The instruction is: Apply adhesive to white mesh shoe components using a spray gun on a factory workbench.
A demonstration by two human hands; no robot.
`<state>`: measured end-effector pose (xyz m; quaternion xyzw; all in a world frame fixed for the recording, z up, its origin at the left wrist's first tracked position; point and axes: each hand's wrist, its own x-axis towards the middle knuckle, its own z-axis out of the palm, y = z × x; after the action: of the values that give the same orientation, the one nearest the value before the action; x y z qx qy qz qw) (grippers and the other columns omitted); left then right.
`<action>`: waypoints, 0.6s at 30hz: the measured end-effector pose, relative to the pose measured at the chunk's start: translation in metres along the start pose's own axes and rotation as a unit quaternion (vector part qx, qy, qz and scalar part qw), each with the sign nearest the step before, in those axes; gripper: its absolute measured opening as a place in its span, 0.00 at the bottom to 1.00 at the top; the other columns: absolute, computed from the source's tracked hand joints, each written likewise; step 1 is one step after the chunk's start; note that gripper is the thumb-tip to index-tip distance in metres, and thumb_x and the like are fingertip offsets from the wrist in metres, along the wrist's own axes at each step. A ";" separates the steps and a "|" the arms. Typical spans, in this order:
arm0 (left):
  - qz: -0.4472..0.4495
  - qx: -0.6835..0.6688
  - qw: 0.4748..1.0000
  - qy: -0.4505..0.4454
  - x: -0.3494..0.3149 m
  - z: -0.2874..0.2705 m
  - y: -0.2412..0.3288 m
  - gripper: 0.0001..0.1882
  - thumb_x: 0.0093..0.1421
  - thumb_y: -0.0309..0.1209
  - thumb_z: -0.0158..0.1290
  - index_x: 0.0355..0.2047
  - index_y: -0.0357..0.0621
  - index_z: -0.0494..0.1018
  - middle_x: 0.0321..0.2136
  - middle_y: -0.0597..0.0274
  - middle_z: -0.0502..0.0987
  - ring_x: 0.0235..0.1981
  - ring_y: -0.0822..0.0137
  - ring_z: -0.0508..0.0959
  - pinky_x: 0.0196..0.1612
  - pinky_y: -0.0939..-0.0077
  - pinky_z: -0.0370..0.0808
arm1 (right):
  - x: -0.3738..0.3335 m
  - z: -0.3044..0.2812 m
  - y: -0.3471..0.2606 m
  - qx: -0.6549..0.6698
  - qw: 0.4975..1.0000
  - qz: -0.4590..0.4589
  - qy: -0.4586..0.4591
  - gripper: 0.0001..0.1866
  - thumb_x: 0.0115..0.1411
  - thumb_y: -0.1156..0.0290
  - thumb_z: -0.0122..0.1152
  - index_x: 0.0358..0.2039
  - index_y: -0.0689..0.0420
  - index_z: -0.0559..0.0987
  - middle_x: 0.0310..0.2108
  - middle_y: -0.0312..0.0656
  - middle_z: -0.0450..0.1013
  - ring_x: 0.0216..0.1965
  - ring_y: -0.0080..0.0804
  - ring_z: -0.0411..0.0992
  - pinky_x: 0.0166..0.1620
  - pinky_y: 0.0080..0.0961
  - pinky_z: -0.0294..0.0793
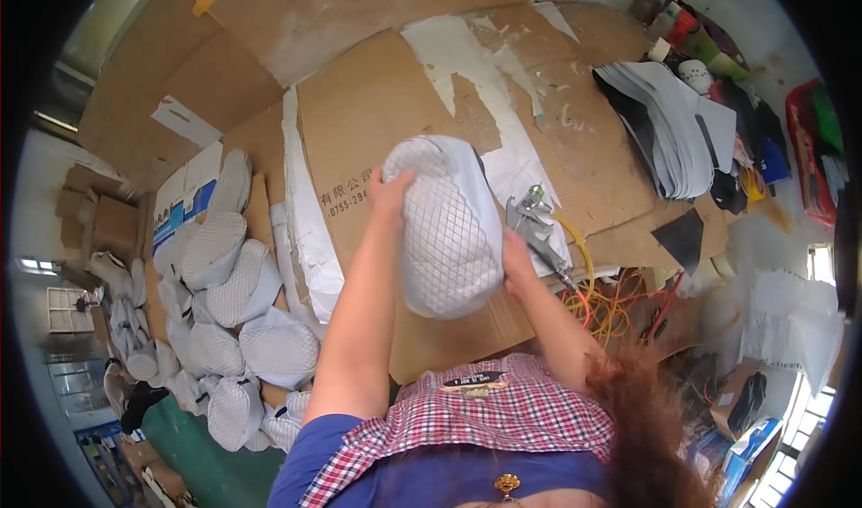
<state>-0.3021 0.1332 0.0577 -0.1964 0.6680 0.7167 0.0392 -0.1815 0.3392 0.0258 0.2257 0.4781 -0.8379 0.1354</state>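
Note:
Between both hands is a light grey cushion-like piece (pixel 452 238), rounded at its ends, with a diamond-quilted face and a smooth pale side. It is raised over the cardboard-covered table. My left hand (pixel 392 192) grips its left edge near the far end, thumb on the quilted face. At the lower right edge is my right hand (pixel 515 261), its fingers partly hidden behind the piece. Just right of it lies a metal spray gun (pixel 536 225) joined to a yellow hose (pixel 588 252).
Several similar quilted pieces (pixel 278 351) are heaped at the left. A stack of grey sheets (pixel 664 131) lies at the far right, near a black scrap (pixel 680 240). Tangled orange hoses (pixel 611 306) hang by the table's right front. Torn paper (pixel 310 247) covers parts of the cardboard (pixel 350 104).

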 end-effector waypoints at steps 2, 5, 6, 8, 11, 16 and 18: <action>0.071 -0.013 0.992 0.108 -0.017 -0.010 0.009 0.26 0.44 0.27 0.60 0.44 0.37 0.65 0.38 0.56 0.72 0.37 0.64 0.73 0.41 0.71 0.71 | 0.014 0.003 -0.026 -0.112 0.992 -0.038 0.040 0.07 0.57 0.73 0.47 0.33 0.61 0.71 0.30 0.35 0.70 0.30 0.19 0.66 0.35 0.15 0.66; 0.095 -0.082 0.987 0.097 -0.037 -0.032 0.043 0.25 0.43 0.28 0.60 0.42 0.37 0.65 0.37 0.57 0.72 0.38 0.64 0.73 0.41 0.71 0.71 | 0.033 0.015 -0.032 -0.126 0.967 -0.218 -0.022 0.06 0.57 0.73 0.46 0.31 0.60 0.70 0.28 0.34 0.68 0.29 0.19 0.64 0.34 0.16 0.64; 0.099 -0.050 0.989 0.095 -0.037 -0.033 0.059 0.25 0.44 0.29 0.60 0.43 0.37 0.65 0.38 0.57 0.72 0.38 0.64 0.73 0.41 0.70 0.70 | 0.037 0.022 -0.032 -0.124 0.968 -0.217 -0.019 0.06 0.57 0.73 0.46 0.31 0.60 0.70 0.28 0.34 0.68 0.29 0.19 0.64 0.34 0.16 0.64; 0.107 -0.016 0.987 0.115 -0.032 -0.048 0.073 0.26 0.44 0.30 0.59 0.44 0.37 0.65 0.38 0.57 0.72 0.39 0.63 0.73 0.42 0.69 0.70 | 0.034 0.057 -0.036 -0.137 0.961 -0.240 -0.015 0.05 0.59 0.72 0.47 0.30 0.60 0.70 0.26 0.34 0.67 0.30 0.17 0.63 0.32 0.16 0.64; 0.164 0.212 0.948 0.170 0.004 -0.040 0.076 0.26 0.47 0.31 0.57 0.46 0.38 0.64 0.39 0.56 0.72 0.39 0.61 0.73 0.43 0.69 0.69 | 0.047 0.052 -0.013 -0.186 0.975 -0.098 0.072 0.06 0.56 0.70 0.48 0.30 0.59 0.69 0.25 0.36 0.66 0.29 0.19 0.63 0.31 0.17 0.64; 0.034 -0.054 0.996 0.058 0.026 -0.079 0.034 0.25 0.57 0.43 0.45 0.49 0.38 0.62 0.43 0.53 0.70 0.43 0.61 0.72 0.46 0.69 0.67 | 0.043 0.037 0.056 -0.219 0.969 0.033 0.113 0.10 0.57 0.65 0.47 0.29 0.59 0.70 0.25 0.37 0.68 0.28 0.23 0.66 0.30 0.19 0.65; -0.092 -0.102 0.990 0.016 -0.003 -0.063 0.018 0.33 0.58 0.55 0.35 0.52 0.40 0.59 0.47 0.55 0.68 0.46 0.63 0.69 0.47 0.70 0.66 | 0.046 0.013 0.056 -0.109 0.978 0.128 0.125 0.10 0.57 0.65 0.46 0.30 0.57 0.71 0.27 0.39 0.69 0.27 0.28 0.67 0.29 0.23 0.67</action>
<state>-0.2910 0.0701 0.0740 -0.2711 0.5714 0.7711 0.0743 -0.1992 0.2987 -0.0331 0.3720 0.5472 -0.7213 0.2046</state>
